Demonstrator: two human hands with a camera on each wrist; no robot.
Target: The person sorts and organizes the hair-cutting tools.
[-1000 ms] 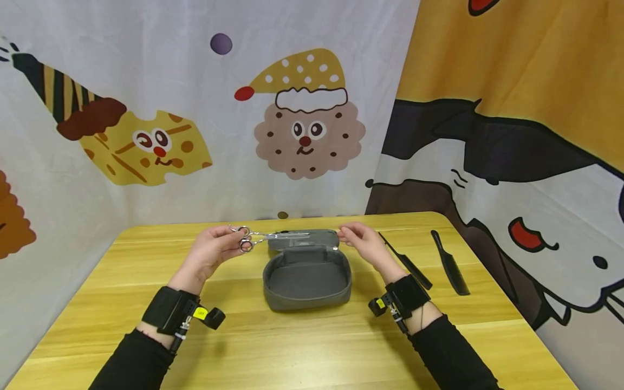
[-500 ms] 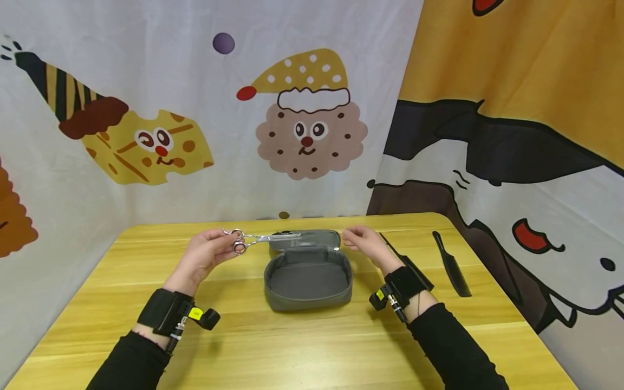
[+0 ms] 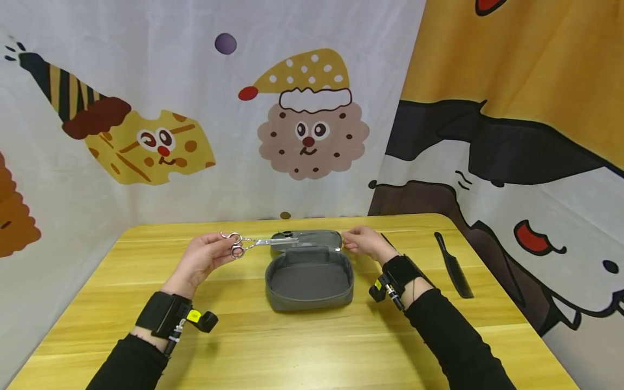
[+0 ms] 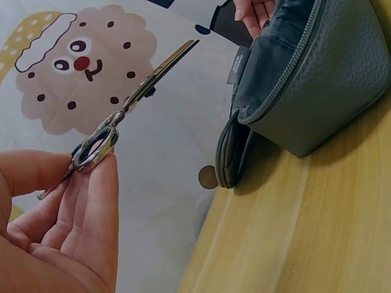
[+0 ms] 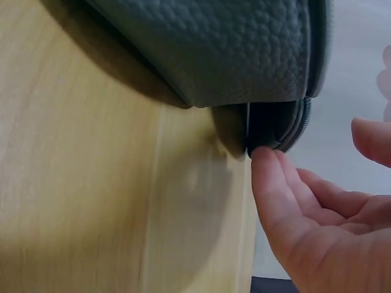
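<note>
My left hand (image 3: 207,254) pinches a pair of silver hairdressing scissors (image 3: 265,242) by the finger rings, between thumb and fingers. The blades point right, together, and overlap the case lid in the head view. In the left wrist view the scissors (image 4: 160,70) are held up, left of the case. A dark grey zip case (image 3: 312,305) stands at mid-table, its lid (image 3: 324,237) folded back behind it. My right hand (image 3: 368,242) is at the lid's right end. In the right wrist view its fingertips (image 5: 264,155) touch the lid's edge, with the thumb held apart.
A black comb (image 3: 455,271) lies at the right of the wooden table (image 3: 312,352). Another thin dark comb (image 3: 387,240) is mostly hidden behind my right wrist. A printed cloth (image 3: 312,200) hangs right behind the table's back edge.
My left hand has drawn slightly left with the scissors, so their blades overlap less of the lid. My right hand has come to the lid's right end, its forearm now covering more of the nearer comb.
</note>
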